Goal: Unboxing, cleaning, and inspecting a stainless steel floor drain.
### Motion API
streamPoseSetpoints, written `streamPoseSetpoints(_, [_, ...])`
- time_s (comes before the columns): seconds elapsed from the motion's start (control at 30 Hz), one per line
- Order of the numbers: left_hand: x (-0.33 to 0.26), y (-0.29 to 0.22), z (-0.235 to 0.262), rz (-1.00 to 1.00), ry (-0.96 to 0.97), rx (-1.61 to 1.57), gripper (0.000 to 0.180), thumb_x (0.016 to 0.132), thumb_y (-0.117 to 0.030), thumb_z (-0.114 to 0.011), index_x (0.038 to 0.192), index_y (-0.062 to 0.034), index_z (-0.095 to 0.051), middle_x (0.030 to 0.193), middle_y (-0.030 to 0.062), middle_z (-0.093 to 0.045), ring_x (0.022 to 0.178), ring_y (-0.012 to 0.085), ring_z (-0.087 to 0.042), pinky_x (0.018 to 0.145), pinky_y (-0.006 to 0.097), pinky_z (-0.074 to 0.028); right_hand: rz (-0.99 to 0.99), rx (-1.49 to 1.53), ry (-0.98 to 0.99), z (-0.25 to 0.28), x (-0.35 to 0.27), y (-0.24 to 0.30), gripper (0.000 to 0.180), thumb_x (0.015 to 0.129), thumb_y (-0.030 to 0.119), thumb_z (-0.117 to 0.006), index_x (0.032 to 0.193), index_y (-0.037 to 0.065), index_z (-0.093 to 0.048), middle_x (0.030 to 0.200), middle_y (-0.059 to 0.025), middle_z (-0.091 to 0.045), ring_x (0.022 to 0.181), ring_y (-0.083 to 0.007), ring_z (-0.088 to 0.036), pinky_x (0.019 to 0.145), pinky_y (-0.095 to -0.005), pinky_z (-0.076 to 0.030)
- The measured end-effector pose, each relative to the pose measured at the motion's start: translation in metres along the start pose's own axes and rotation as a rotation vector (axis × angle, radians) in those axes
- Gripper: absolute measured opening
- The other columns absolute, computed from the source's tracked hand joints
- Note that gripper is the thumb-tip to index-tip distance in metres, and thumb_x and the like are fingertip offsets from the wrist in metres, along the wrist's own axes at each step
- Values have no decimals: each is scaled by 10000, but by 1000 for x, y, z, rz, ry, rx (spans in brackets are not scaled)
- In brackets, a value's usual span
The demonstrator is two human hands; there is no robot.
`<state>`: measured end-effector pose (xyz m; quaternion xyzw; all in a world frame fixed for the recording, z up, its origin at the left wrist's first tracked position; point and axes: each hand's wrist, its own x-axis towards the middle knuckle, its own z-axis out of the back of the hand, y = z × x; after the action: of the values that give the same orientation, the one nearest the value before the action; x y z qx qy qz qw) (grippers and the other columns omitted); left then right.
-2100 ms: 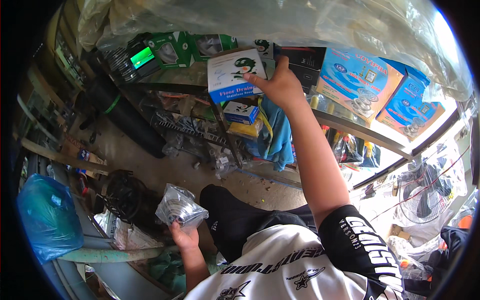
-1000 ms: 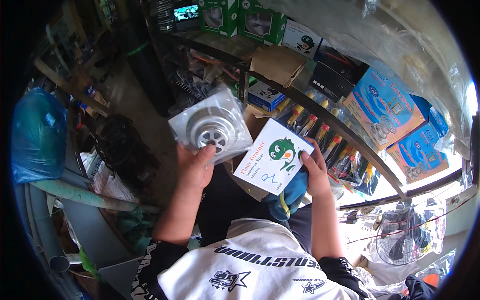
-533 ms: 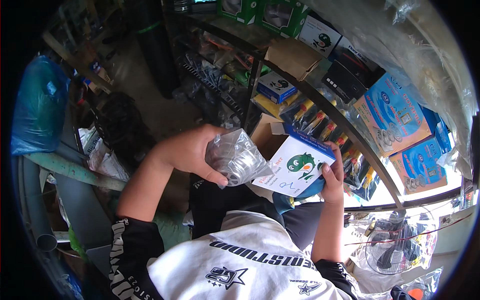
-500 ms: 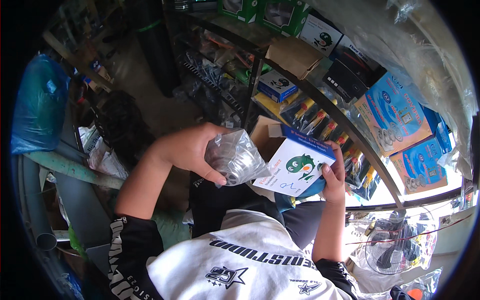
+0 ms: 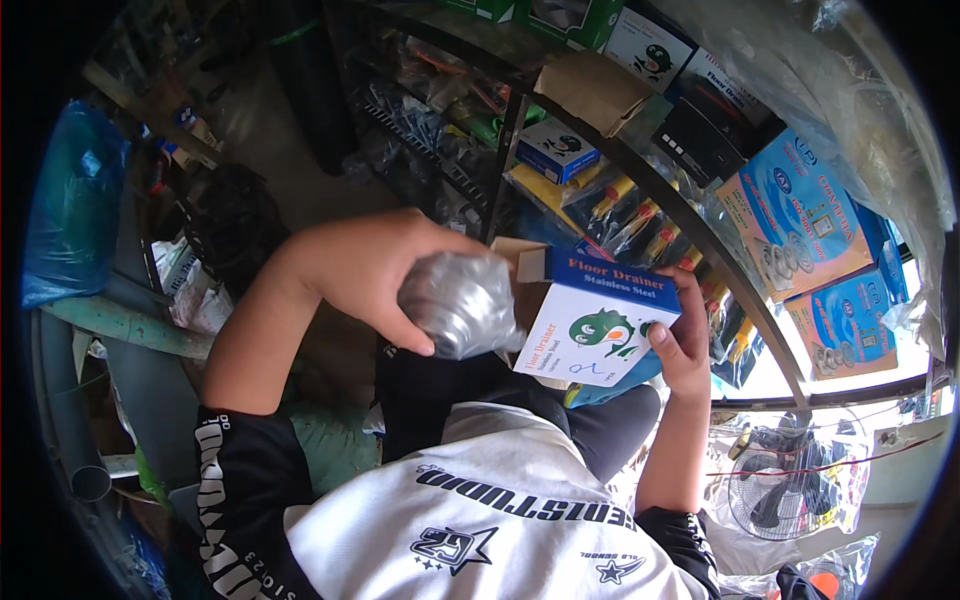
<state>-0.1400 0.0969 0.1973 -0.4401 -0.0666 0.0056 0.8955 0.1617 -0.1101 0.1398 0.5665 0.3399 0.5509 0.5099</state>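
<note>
My left hand (image 5: 372, 272) grips a clear plastic bag of shiny round metal floor drains (image 5: 457, 305), fingers curled over the top and thumb along the lower side. Close to its right is a white and blue cardboard box (image 5: 590, 318) with a green cartoon figure on its face. The box's flaps stand open on the left, facing the bag. A loose end of the plastic reaches toward that opening; whether it touches the box I cannot tell. My right hand (image 5: 682, 335) clasps the box's right end, thumb on the white face and fingers behind.
A dark-framed glass case (image 5: 655, 195) curves beyond my hands with packaged goods inside. On it rest a brown carton (image 5: 592, 90), a black box (image 5: 705, 135) and orange-blue boxes (image 5: 800, 215). A fan (image 5: 780, 490) stands lower right; a blue bag (image 5: 77, 205) and grey pipes lie left.
My left hand and the bagged drains have shifted a little left and up. The box has tipped so more of its blue side shows, and my right hand has moved slightly right with it.
</note>
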Motion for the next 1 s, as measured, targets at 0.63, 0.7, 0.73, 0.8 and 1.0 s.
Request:
streamPoseSetpoints(0.63, [7,-12,-26,119,-5,156,677,564,-238,-864,1136,26,-616,807,162,-688,681,291,-681,637,344,-534,55,90,-159,-10,-8,-3,683,848,352,-703,1304,-41,-380,1085,-110,-602,1010,-154,-571,903,-283,-420])
streamPoseSetpoints(0.7, [7,-15,-25,107,0,178,684,568,-236,-861,1149,21,-608,809,163,-689,684,296,-681,635,347,-536,63,76,-151,-16,-8,3,682,846,341,-705,1302,-39,-371,1071,-114,-606,996,-153,-574,886,-281,-425])
streamPoseSetpoints(0.73, [7,-18,-25,132,12,154,700,572,-235,-859,1166,23,-595,801,160,-688,679,299,-680,632,348,-536,60,78,-151,-18,-9,5,682,846,341,-705,1302,-39,-371,1071,-114,-606,996,-153,-574,886,-281,-425])
streamPoseSetpoints(0.8, [6,-23,-24,159,25,128,716,576,-235,-857,1183,25,-583,794,156,-688,673,301,-680,629,349,-537,74,77,-105,-20,-11,7,673,845,329,-707,1297,-37,-369,1054,-121,-610,977,-153,-577,869,-283,-430])
streamPoseSetpoints(1.0, [-5,-14,-36,237,-7,163,887,595,-261,-871,1331,6,-455,1031,196,-678,847,356,-675,790,374,-538,10,132,8,-22,-15,5,664,857,275,-706,1308,-45,-338,1047,-128,-607,978,-160,-572,875,-290,-422])
